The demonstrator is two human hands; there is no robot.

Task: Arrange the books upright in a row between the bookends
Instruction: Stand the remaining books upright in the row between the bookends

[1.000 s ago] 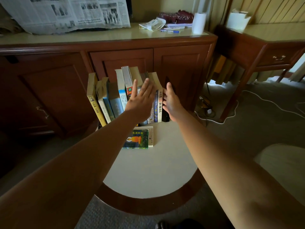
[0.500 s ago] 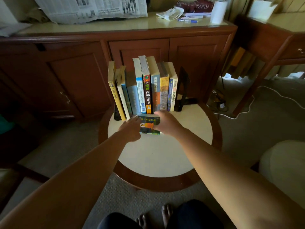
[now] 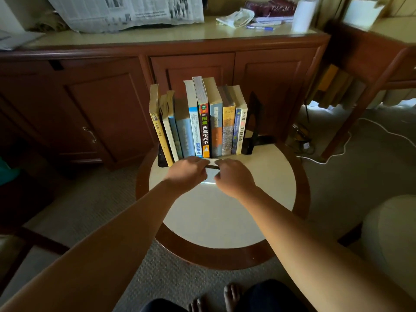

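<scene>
**shelf_q:** What's parked around the table, and is anything in the way?

**deskcam:** Biggest first. A long wooden cabinet (image 3: 202, 70) is seen right behind the round table (image 3: 213, 258), with its doors closed. A newspaper (image 3: 126, 12) is draped over its top, and a white paper roll (image 3: 302, 15) and a pen (image 3: 261, 28) are left further right. A smaller wooden desk (image 3: 371, 52) is tucked in at the right, and a white cable (image 3: 371, 127) is trailed over the carpet below it. A pale rounded seat (image 3: 391, 233) is caught at the right edge.

The row of books (image 3: 202, 122) is stood at the table's far edge, spines toward the camera, the leftmost ones tilted. It's closed off on the right by a black bookend (image 3: 253, 127) set against the last book. The left bookend (image 3: 161, 157) is half hidden behind the leaning books.

**shelf_q:** And the hands? Any room left?

**deskcam:** A small book (image 3: 210, 176) is laid flat just in front of the row, mostly covered. It's gripped from both sides, with the left hand (image 3: 188, 172) curled over its left edge and the right hand (image 3: 234, 176) curled over its right.

A wide stretch of cream top is left between that book and the near wooden rim. The spines in the middle and right of the row are packed tight.
</scene>
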